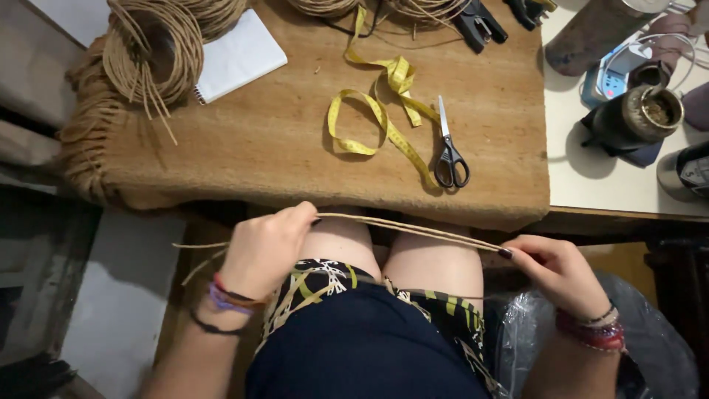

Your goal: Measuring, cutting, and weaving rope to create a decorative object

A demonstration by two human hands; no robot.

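Head view: seated person seen from above, knees under the edge of a work table, both hands held over the lap.
Left hand (264, 247): closed in a loose fist around one end of the cords (413, 230); short loose ends stick out past the fist to the left.
Right hand (555, 270): fingertips pinched on the other end of the cords, thumb side toward the knees.
Cords: several thin tan strands bunched together, stretched nearly straight between the two hands, just below the table edge and above the bare knees.
Mat (244, 140): coarse brown fibre sheet covering the table top, fringed at its left edge.
Tape measure (380, 118): yellow, lying in loose loops in the middle of the mat.
Scissors (448, 151): black handles, blades shut, pointing away from the person, touching the tape measure.
Cord coil (151, 52): round bundle of the same tan cord, at the far left corner of the mat.
Notebook (238, 55): white, spiral-bound, just beside the coil.
Plastic bag (650, 347): clear, crumpled, beneath the right forearm.
Wristbands: coloured bands on both wrists.
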